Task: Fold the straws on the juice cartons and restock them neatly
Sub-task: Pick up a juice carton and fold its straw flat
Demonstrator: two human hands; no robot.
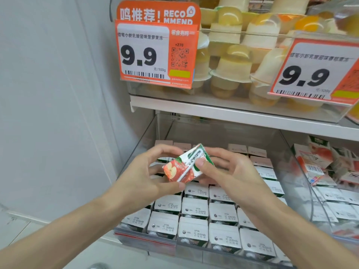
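Small red-green cardboard juice carton (179, 169) tilted above clear plastic bin (213, 133), apart from its walls | left hand (147, 171) gripping lower end | right hand (231, 171) gripping upper end, thumb on white straw (185, 173) | white-topped cartons (194, 210) in tight rows beneath

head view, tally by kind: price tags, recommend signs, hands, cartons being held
price tags: 2
recommend sign: 1
hands: 2
held carton: 1
total: 6
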